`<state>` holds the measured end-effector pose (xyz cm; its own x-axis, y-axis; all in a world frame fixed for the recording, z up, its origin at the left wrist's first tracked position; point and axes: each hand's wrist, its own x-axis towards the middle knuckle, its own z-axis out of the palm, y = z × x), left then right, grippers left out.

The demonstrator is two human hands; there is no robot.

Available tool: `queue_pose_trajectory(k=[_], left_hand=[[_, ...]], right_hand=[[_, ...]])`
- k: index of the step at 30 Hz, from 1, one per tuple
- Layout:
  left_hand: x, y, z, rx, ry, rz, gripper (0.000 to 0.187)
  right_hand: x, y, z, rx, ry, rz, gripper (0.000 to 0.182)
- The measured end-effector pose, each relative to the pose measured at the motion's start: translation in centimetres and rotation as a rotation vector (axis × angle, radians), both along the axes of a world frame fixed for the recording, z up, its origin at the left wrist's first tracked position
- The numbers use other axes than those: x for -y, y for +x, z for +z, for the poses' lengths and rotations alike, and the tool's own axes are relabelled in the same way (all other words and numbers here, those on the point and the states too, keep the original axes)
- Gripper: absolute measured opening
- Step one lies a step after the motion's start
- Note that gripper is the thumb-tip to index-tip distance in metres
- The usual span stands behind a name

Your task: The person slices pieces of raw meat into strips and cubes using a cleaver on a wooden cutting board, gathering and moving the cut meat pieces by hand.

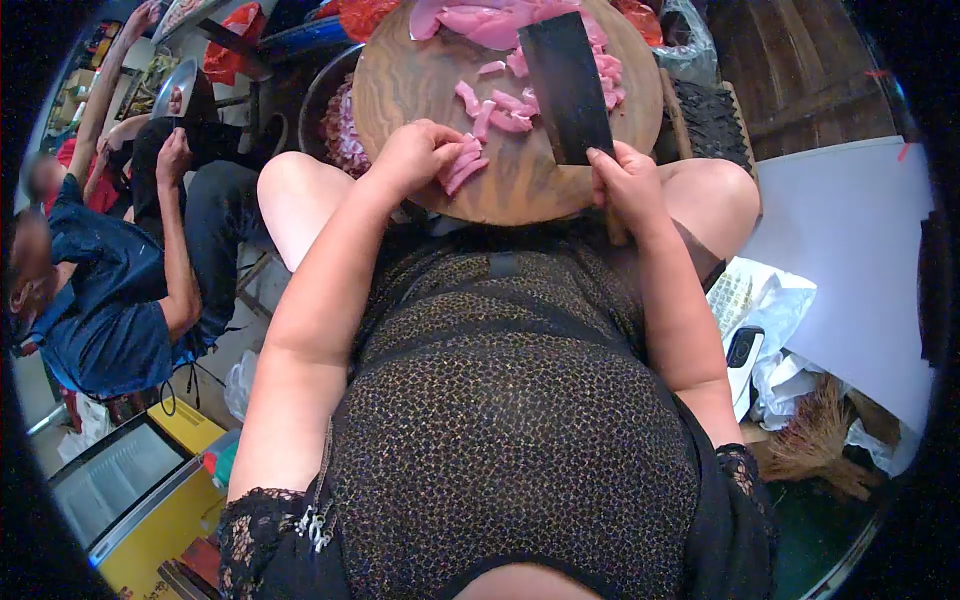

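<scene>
My right hand (pixel 628 185) grips the handle of a wide, dark cleaver (pixel 562 90), its blade slanting up over a round wooden chopping board (pixel 400 80). Part of the cut meat lies hidden behind the blade. With fingers closed, my left hand (pixel 422 155) pinches a few strips of pink raw meat (pixel 463 168) at the board's near left. More loose meat strips (pixel 510 122) are scattered over the middle of the board. A larger slab of raw meat (pixel 485 22) rests at the far side, and cut pieces (pixel 608 75) show just right of the blade.
A metal bowl (pixel 312 110) of cut meat stands under the board's left edge. Two people sit at the left, one in a dark blue shirt (pixel 110 310). A yellow-framed appliance (pixel 130 490) is at lower left. Plastic bags (pixel 785 300) and a straw broom (pixel 815 435) lie at right.
</scene>
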<state>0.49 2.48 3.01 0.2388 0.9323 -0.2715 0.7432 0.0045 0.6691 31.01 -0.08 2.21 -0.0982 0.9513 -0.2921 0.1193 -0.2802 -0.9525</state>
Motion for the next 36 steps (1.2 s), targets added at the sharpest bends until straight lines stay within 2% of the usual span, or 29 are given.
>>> queue_pose_trajectory(k=[3,5,8,13,15,18,20,22,24,26,30,33,35,36], left_hand=[[0.7,0.6,0.8,-0.041,-0.07,-0.046,0.034],[2.0,0.3,-0.4,-0.227,0.386,-0.194,0.044],[3.2,1.0,-1.5,-0.221,0.438,-0.07,0.048],[3.8,2.1,0.2,-0.218,0.352,0.005,0.047],[3.3,1.9,1.2,-0.25,0.16,0.081,0.053],[3.5,-0.3,0.5,-0.145,0.23,0.177,0.057],[4.1,-1.2,0.4,-0.08,0.168,0.133,0.053],[4.7,-1.7,-0.4,0.1,0.395,-0.169,0.051],[4.8,-1.5,-1.3,0.103,0.404,-0.209,0.046],[4.6,-1.1,-2.0,0.053,0.454,-0.178,0.04],[4.2,-0.8,-2.6,0.018,0.431,-0.129,0.035],[4.2,-0.7,-2.5,0.025,0.381,-0.118,0.042],[4.7,-0.5,-2.1,0.037,0.454,-0.07,0.056],[4.9,-0.2,-1.9,0.038,0.452,-0.071,0.056]], right_hand=[[0.1,0.0,0.3,-0.024,-0.011,0.014,0.016],[0.2,-0.2,0.7,-0.002,-0.04,-0.007,0.017],[0.3,-0.3,1.0,0.0,-0.012,-0.003,0.018],[0.1,-0.1,0.4,0.01,0.033,0.011,0.019],[0.1,-0.2,0.3,0.006,0.021,0.011,0.02],[0.1,-0.2,0.4,-0.028,-0.003,-0.014,0.019],[0.2,-0.1,0.5,-0.019,0.007,0.018,0.018],[0.2,-0.3,0.4,-0.033,-0.019,0.006,0.018],[0.1,-0.2,0.0,-0.042,-0.043,-0.006,0.017],[-0.1,0.1,-0.7,0.001,0.044,0.02,0.016],[0.0,0.0,-0.2,-0.006,0.026,0.006,0.017],[-0.1,0.1,-0.5,0.056,0.048,0.016,0.019],[0.1,0.0,-0.1,0.023,0.053,0.016,0.02],[0.2,-0.1,0.2,0.025,0.051,0.015,0.02]])
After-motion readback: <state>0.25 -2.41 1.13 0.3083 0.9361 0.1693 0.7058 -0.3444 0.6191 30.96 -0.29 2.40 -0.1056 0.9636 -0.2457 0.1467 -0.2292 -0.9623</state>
